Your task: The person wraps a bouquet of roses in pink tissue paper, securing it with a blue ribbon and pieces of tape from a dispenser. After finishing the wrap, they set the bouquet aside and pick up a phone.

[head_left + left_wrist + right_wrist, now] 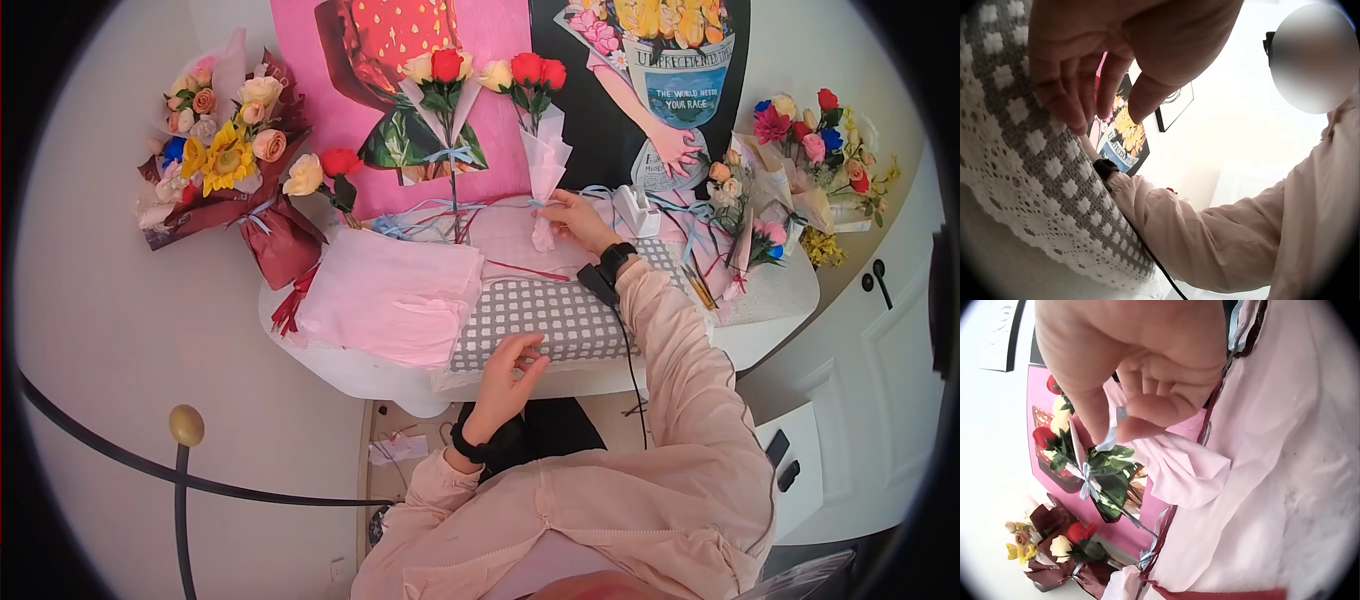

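Observation:
My right hand (585, 222) pinches a small bouquet (545, 165) at its waist, where a light blue ribbon (1110, 432) goes round it. Pale pink paper wraps the stems, and two red roses and a cream one show at the top. In the right wrist view, thumb and forefinger close on the ribbon while the paper's tail (1182, 470) fans out below them. Near the front edge of the table, my left hand (508, 378) holds nothing, its fingers loosely bent over the grey-and-white checked cloth (545, 315).
A stack of pink sheets (390, 300) lies at the left. Behind it stand another wrapped bouquet (445, 100) and loose roses (322, 175). Larger bouquets (230, 150) flank the table. A white box (637, 212), ribbons and a black cable (632, 370) are near my right arm.

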`<state>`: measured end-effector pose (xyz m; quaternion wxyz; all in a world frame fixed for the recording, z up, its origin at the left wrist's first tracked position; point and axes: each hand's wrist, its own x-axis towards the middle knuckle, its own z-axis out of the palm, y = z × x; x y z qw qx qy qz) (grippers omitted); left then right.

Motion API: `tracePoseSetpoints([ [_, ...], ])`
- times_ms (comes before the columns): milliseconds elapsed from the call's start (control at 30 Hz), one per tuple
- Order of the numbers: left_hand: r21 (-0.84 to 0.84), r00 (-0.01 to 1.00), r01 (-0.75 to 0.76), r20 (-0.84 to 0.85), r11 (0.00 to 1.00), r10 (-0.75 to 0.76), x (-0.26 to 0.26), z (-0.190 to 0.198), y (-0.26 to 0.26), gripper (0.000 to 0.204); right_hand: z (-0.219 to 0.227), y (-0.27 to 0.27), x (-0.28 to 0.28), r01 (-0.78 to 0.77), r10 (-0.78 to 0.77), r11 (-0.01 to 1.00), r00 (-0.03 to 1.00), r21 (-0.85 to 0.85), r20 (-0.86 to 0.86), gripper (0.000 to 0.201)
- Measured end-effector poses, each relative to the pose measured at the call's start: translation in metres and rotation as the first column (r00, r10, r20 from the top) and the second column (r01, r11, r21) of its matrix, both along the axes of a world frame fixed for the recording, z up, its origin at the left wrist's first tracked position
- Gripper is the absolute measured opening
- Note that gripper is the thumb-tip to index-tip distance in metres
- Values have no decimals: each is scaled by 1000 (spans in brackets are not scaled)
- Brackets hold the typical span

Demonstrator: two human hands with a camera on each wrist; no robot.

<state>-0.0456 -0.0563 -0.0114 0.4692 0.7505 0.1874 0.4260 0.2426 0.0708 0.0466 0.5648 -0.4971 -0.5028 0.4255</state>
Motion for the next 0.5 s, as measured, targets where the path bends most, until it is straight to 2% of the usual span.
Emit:
tracePoseSetpoints([
  [100,3,1000,7,-5,1000,-7,-1,2,0,31,-3,5,-2,35,-36,999,997,9,65,15],
  [300,0,1000,1,-18,1000,-1,-5,1,0,28,1,1,-2,142,-150,972,988,188,27,17],
  [500,-26,999,30,-40,999,-31,-6,5,-2,26,-4,12,6,223,-240,959,967,174,87,12],
])
